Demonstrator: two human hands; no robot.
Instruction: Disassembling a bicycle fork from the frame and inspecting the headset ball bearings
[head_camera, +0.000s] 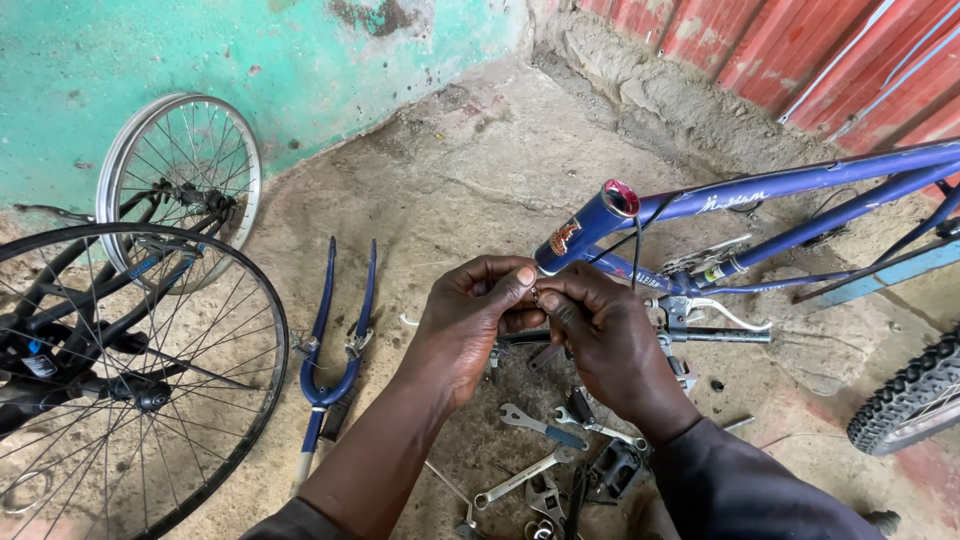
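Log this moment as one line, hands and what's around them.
left hand: pinching small metal part | right hand: pinching same part | near: blue frame head tube | ground: blue fork, wrenches

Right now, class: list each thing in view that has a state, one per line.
Left hand: pinching a small part.
Right hand: pinching the same part.
Blue frame: lying down, fork removed.
Blue fork: flat on the ground.
Silver wheel: leaning on the wall.
Spanners: loose on the ground.

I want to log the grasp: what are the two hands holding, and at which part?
Both the left hand and right hand pinch one tiny dark part by its ends between fingertips; its kind cannot be told.
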